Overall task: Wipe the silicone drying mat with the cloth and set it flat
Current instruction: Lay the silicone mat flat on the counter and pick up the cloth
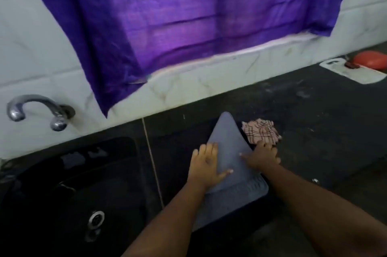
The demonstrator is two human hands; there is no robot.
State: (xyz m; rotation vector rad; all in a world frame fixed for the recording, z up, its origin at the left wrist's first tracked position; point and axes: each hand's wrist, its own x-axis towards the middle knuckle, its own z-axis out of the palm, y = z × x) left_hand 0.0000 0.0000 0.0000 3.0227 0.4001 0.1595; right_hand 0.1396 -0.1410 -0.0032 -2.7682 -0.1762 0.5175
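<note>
Two bare forearms reach in from the bottom edge toward a dark stone counter. One grey-blue silicone drying mat lies between the two hands; its ribbed near part rests on the counter, while its smooth far part rises to a rounded corner pointing at the wall, so it is not lying flat. The left hand is spread open, palm down, on the mat's left edge, thumb stretched across the smooth surface. The right hand presses on the mat's right edge with its thumb extended onto the mat; its fingers curl over toward the cloth, and whether they grip anything I cannot tell. One crumpled pink-and-white checked cloth sits just beyond the right hand, touching its fingertips and just beside the mat's right edge.

Left of the left hand lies one black sink basin with one round metal drain, and one curved chrome tap on the white tiled wall. One purple curtain hangs above both hands. Far right of the right hand rest one white cutting board and one red rounded object.
</note>
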